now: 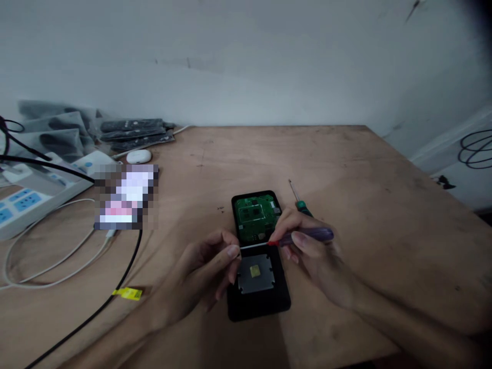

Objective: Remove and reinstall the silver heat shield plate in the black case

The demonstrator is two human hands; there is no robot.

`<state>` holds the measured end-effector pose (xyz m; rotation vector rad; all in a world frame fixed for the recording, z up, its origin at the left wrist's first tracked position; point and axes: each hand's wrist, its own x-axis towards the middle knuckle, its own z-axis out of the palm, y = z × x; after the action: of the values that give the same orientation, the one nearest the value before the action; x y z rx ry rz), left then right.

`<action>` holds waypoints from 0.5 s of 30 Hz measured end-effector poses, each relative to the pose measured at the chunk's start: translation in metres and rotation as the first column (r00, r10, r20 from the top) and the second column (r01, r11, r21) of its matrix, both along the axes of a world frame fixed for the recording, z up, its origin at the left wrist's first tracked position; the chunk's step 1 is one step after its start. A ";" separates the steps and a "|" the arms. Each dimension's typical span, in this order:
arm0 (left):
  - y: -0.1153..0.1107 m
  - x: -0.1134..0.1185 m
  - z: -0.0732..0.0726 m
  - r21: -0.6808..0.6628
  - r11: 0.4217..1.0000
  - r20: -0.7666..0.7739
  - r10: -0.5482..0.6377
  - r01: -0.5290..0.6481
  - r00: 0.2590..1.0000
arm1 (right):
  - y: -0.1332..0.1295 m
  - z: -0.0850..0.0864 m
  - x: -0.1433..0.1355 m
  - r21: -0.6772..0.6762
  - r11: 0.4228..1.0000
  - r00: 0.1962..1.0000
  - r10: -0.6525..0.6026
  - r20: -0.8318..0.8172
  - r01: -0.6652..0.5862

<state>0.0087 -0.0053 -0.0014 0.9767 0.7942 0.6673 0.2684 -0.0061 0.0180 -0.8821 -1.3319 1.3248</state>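
Observation:
A purple and red screwdriver (309, 236) lies level in my right hand (311, 251), its shaft pointing left above the gap between two case halves. My left hand (211, 266) pinches at the tip of that shaft; anything small between the fingertips is too tiny to make out. Behind the hands is a black case half holding a green circuit board (257, 215). Nearer to me, the other black case half (259, 306) carries a silver metal plate (257, 284) with a yellowish square pad (255, 270). My left fingers partly cover its left edge.
Beyond my right hand lies a green-handled screwdriver (302, 204). At the left are a blurred phone (126, 197), a white power strip (42, 189), cables, a white earbud case (139, 156) and plastic-wrapped items (134, 132). A wall rises behind the wooden table (269, 154).

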 end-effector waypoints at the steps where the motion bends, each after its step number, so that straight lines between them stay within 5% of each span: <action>1: 0.000 0.000 0.001 -0.003 1.000 0.000 -0.010 0.010 1.000 | 0.000 0.000 0.000 0.003 1.000 1.000 -0.002 0.005 0.002; 9: -0.007 0.000 -0.002 -0.019 0.997 -0.013 -0.077 0.076 0.997 | -0.006 0.007 -0.004 0.024 0.999 0.992 0.037 0.124 -0.040; 15: -0.006 0.003 0.003 -0.009 0.996 -0.042 -0.094 0.094 0.995 | -0.002 0.000 -0.001 -0.026 0.999 0.999 0.032 0.002 -0.032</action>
<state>0.0119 -0.0117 0.0011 1.0178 0.7823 0.5639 0.2673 -0.0078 0.0178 -0.8840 -1.3386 1.3684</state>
